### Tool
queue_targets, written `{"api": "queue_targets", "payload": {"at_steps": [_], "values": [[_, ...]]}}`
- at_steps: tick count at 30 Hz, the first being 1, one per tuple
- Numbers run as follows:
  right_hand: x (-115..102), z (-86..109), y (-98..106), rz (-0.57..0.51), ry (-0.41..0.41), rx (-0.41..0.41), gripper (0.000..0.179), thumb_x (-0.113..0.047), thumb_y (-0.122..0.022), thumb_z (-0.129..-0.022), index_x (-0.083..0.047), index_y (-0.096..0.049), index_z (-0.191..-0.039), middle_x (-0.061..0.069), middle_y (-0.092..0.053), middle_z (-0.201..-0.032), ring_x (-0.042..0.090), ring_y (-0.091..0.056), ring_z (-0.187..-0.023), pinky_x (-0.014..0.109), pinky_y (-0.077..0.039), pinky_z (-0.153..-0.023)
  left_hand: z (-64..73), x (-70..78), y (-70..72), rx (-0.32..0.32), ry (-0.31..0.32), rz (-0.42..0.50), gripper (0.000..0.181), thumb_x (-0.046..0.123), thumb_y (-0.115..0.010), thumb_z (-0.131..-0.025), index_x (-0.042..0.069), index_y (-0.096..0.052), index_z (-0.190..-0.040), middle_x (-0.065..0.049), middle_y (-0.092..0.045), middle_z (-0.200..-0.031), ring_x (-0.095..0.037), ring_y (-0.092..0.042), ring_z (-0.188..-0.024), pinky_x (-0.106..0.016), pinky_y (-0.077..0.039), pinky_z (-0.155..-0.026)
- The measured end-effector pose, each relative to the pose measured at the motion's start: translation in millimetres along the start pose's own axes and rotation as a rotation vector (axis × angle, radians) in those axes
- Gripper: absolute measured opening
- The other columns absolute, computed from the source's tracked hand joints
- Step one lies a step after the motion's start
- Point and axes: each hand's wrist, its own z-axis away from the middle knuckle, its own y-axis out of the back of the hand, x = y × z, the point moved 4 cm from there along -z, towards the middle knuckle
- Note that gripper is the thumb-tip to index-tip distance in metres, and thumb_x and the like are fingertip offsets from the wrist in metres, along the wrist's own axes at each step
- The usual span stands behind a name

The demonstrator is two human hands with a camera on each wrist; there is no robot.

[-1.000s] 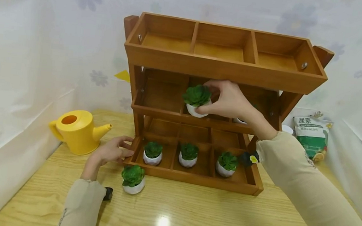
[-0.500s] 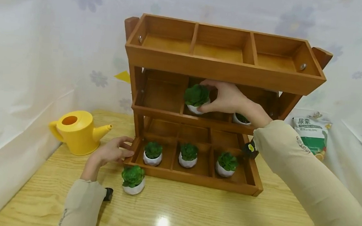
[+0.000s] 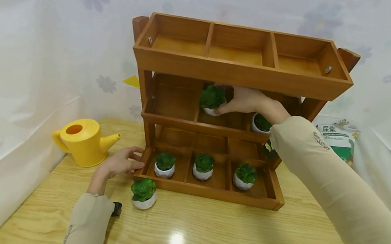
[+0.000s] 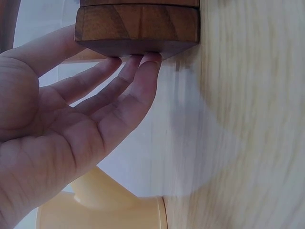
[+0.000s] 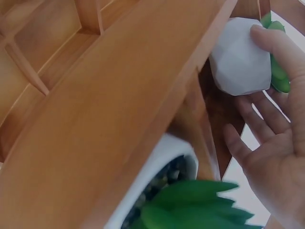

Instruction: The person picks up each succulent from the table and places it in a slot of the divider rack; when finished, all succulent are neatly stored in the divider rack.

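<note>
My right hand (image 3: 243, 99) holds a potted succulent (image 3: 212, 97) in the middle compartment of the middle tier of a wooden plant shelf (image 3: 241, 70). In the right wrist view, the thumb lies against the faceted white pot (image 5: 240, 59), which is clear of that tier's front board. Another potted succulent (image 3: 261, 123) sits in the right compartment, partly behind my right wrist. My left hand (image 3: 123, 163) touches the left end of the bottom tier. In the left wrist view its fingertips rest against the wooden end piece (image 4: 138, 26), fingers mostly straight.
Three potted succulents stand in the bottom tier: left (image 3: 165, 165), middle (image 3: 203, 167) and right (image 3: 244, 177). One more potted succulent (image 3: 143, 193) is on the table before the shelf. A yellow watering can (image 3: 85, 142) stands left, and a green-and-white bag (image 3: 339, 143) right, behind my sleeve.
My right hand has carried the potted succulent slightly upward and deeper into the middle compartment. The right forearm has shifted left, showing more of the neighbouring pot. My left hand stays put.
</note>
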Motion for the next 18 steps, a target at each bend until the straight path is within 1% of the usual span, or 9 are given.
{"api": "queue_targets", "payload": {"at_steps": [3, 6, 9, 12, 15, 18], "values": [[0.4, -2.5, -2.6, -0.026, -0.035, -0.023, 0.090, -0.034, -0.079, -0.079, -0.013, -0.029, -0.150, 0.009, -0.032, -0.151, 0.030, -0.029, -0.138, 0.050, -0.025, -0.110, 0.3, -0.9, 0.9, 0.001, 0.007, -0.001, 0.055, 0.013, -0.060, -0.094, -0.005, -0.036, -0.141, -0.031, -0.048, -0.129, -0.028, -0.061, -0.098, -0.038, -0.053, -0.073], [1.8, -3.4, -3.8, -0.032, -0.054, -0.033, 0.087, -0.030, -0.079, -0.079, -0.012, -0.031, -0.149, 0.010, -0.031, -0.152, 0.030, -0.032, -0.137, 0.049, -0.027, -0.109, 0.4, -1.5, 1.2, 0.002, 0.010, -0.001, 0.055, 0.013, -0.060, -0.094, -0.005, -0.036, -0.141, -0.031, -0.048, -0.129, -0.028, -0.061, -0.098, -0.037, -0.053, -0.073], [2.2, -4.2, -4.6, -0.030, -0.049, -0.042, 0.086, -0.028, -0.079, -0.079, -0.010, -0.032, -0.148, 0.011, -0.031, -0.152, 0.031, -0.033, -0.136, 0.048, -0.029, -0.108, 0.8, -2.5, 1.7, 0.006, 0.014, 0.001, 0.054, 0.012, -0.059, -0.095, -0.005, -0.036, -0.140, -0.031, -0.047, -0.129, -0.028, -0.061, -0.098, -0.037, -0.053, -0.073], [3.1, -4.3, -5.2, -0.028, -0.061, -0.068, 0.085, -0.028, -0.079, -0.079, -0.010, -0.032, -0.148, 0.012, -0.031, -0.151, 0.032, -0.033, -0.135, 0.049, -0.030, -0.107, 1.1, -3.4, 1.2, 0.005, 0.017, 0.010, 0.054, 0.012, -0.060, -0.094, -0.005, -0.037, -0.140, -0.031, -0.047, -0.130, -0.027, -0.061, -0.097, -0.037, -0.053, -0.073], [4.2, -4.0, -4.9, -0.026, -0.060, -0.082, 0.083, -0.028, -0.079, -0.079, -0.008, -0.035, -0.146, 0.013, -0.034, -0.148, 0.034, -0.035, -0.133, 0.049, -0.031, -0.106, 0.9, -2.9, -0.1, -0.002, 0.012, 0.016, 0.054, 0.013, -0.060, -0.094, -0.005, -0.036, -0.140, -0.031, -0.047, -0.130, -0.027, -0.061, -0.097, -0.037, -0.053, -0.073], [3.9, -2.2, -3.9, -0.047, -0.030, -0.065, 0.078, -0.025, -0.080, -0.079, -0.006, -0.038, -0.143, 0.015, -0.039, -0.144, 0.036, -0.038, -0.129, 0.049, -0.033, -0.104, 0.7, -2.3, -0.4, -0.001, 0.010, 0.015, 0.055, 0.012, -0.060, -0.094, -0.005, -0.036, -0.141, -0.031, -0.047, -0.130, -0.027, -0.062, -0.096, -0.037, -0.053, -0.072]]}}
